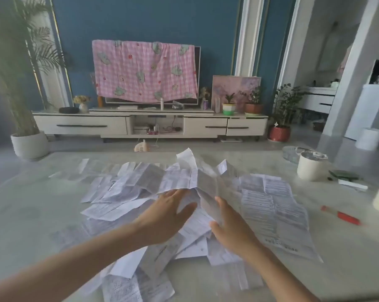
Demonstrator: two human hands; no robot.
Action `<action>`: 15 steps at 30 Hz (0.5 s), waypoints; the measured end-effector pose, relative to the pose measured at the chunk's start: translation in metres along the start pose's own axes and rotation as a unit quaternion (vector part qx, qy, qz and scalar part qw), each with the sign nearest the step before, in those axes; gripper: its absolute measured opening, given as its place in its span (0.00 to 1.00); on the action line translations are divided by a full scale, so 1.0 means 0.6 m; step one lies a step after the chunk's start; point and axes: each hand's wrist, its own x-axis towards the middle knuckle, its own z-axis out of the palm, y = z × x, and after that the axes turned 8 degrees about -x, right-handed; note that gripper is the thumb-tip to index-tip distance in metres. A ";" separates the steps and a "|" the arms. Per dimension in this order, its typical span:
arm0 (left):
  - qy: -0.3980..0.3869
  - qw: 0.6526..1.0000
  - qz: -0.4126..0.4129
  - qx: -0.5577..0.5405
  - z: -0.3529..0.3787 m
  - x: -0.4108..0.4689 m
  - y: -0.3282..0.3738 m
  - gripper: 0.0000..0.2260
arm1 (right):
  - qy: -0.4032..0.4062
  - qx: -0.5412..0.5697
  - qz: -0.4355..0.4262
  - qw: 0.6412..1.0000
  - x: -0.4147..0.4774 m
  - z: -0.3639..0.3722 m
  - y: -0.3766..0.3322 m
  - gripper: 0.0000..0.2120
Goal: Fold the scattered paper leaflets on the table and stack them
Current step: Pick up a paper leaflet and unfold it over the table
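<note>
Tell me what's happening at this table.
A person is working on a heap of printed leaflets scattered across the table. The left hand lies flat-fingered on the pile, and the right hand is against a creased leaflet that stands up between the two hands. Blur hides whether the right hand grips it. No folded stack is visible yet. A red pen lies off to the right.

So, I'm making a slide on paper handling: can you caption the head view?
Left hand and right hand flank a raised leaflet amid scattered leaflets on the pale table.
</note>
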 end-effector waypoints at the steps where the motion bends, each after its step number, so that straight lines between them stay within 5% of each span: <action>1: -0.002 1.000 -0.006 -0.014 0.006 0.015 0.003 0.21 | 0.021 -0.022 -0.008 1.000 -0.001 0.003 0.004 0.29; 4: 0.005 0.999 -0.024 -0.037 0.029 0.051 0.001 0.18 | 0.066 -0.080 -0.042 0.994 -0.007 0.014 0.013 0.23; 10: -0.008 1.000 0.010 -0.008 0.069 0.101 -0.021 0.31 | 0.157 -0.061 -0.117 0.979 -0.008 0.025 0.037 0.25; 15: 0.009 0.999 0.037 0.003 0.080 0.125 -0.046 0.19 | 0.248 -0.093 -0.164 0.950 -0.022 -0.009 0.023 0.24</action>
